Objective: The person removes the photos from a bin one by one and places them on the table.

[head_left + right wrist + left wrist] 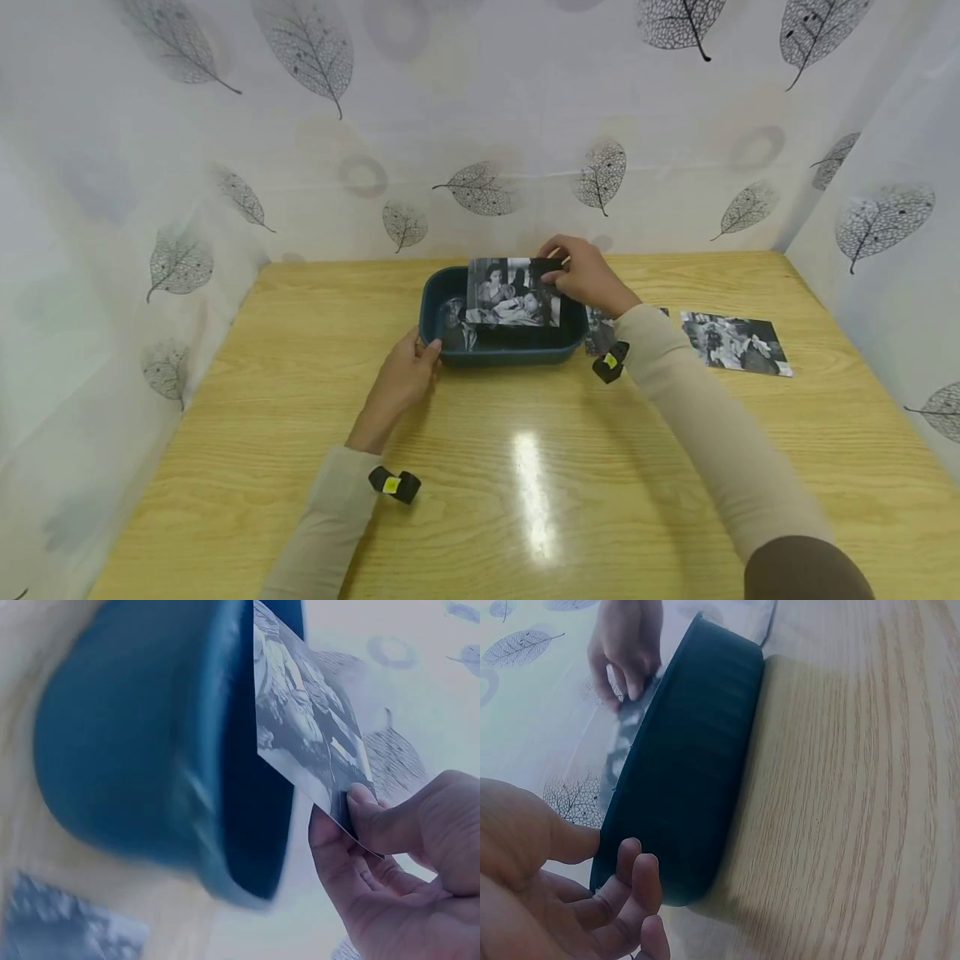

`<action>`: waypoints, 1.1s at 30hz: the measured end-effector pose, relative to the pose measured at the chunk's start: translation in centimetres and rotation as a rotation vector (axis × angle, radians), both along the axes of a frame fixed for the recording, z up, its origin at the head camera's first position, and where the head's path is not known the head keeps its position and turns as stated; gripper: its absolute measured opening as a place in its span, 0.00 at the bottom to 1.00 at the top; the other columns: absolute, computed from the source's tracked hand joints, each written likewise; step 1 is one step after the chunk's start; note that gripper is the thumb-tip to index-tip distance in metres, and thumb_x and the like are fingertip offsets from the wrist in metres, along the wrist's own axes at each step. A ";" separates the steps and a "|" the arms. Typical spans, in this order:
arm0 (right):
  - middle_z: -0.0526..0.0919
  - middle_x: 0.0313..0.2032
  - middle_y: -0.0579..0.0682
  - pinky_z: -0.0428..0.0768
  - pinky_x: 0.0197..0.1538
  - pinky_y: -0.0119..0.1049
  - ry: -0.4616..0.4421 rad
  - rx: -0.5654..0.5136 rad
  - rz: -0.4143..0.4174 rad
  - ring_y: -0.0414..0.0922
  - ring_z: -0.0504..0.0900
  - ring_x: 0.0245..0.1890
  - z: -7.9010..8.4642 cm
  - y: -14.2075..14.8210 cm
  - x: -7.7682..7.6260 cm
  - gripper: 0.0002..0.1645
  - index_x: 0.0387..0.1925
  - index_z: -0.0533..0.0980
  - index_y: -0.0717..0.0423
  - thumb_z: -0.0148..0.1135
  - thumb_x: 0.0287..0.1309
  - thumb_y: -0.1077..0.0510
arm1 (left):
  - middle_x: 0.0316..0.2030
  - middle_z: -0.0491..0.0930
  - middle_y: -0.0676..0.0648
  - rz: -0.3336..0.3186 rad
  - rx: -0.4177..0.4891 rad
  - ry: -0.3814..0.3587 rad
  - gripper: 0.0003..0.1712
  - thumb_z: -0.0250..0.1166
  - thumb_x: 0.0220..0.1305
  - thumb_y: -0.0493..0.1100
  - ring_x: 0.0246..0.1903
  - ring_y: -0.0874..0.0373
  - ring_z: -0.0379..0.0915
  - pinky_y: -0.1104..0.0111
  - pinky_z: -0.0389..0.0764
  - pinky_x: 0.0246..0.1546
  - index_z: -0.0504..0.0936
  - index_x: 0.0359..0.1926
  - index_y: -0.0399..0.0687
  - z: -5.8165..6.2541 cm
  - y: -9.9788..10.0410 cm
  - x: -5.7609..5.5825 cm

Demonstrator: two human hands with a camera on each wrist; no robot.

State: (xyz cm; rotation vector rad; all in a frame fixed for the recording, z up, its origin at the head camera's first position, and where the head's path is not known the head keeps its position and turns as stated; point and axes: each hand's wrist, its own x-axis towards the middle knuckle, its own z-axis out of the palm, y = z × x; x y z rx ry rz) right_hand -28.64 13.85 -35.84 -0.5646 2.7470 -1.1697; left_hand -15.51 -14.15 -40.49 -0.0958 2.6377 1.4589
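We see a black-and-white photo [510, 302] held over a dark blue bin [510, 358].
From the head, we see the right hand [588, 275] pinching the photo's upper right corner and the left hand [405, 375] gripping the bin's left front corner; two other prints [738, 343] lie rightward on the wooden table [465, 517]. From the left wrist, we see thumb and fingers curled about the bin's end. From the right wrist, we see the pinched photo above the bin's opening.

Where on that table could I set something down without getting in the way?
The table is bare left of the blue tub and left hand, and between the sleeves in front of the tub. Rightward it's crowded: the right hand holds one photo over the tub; other photos lie beside it.
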 end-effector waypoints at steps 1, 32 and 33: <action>0.77 0.51 0.62 0.74 0.40 0.47 -0.008 -0.005 -0.004 0.56 0.79 0.39 0.4 0.4 0.1 0.17 0.55 0.76 0.61 0.62 0.66 0.69 | 0.39 0.79 0.40 0.000 0.006 0.001 0.25 0.50 0.81 0.45 0.35 0.47 0.78 0.66 0.75 0.32 0.65 0.72 0.40 0.0 0.0 0.0; 0.74 0.56 0.61 0.83 0.42 0.36 -0.166 -0.042 -0.092 0.29 0.82 0.42 2.1 17.4 7.1 0.22 0.60 0.70 0.64 0.63 0.69 0.64 | 0.40 0.79 0.40 -0.005 0.012 -0.005 0.21 0.49 0.81 0.46 0.36 0.47 0.78 0.65 0.75 0.33 0.69 0.67 0.40 0.0 -0.1 0.1; 0.74 0.55 0.60 0.83 0.41 0.37 -0.165 -0.048 -0.084 0.30 0.83 0.42 1.8 17.8 7.4 0.22 0.60 0.70 0.65 0.63 0.68 0.64 | 0.40 0.79 0.40 -0.004 0.012 -0.006 0.21 0.49 0.81 0.46 0.36 0.47 0.78 0.65 0.75 0.33 0.70 0.66 0.40 0.0 0.0 0.0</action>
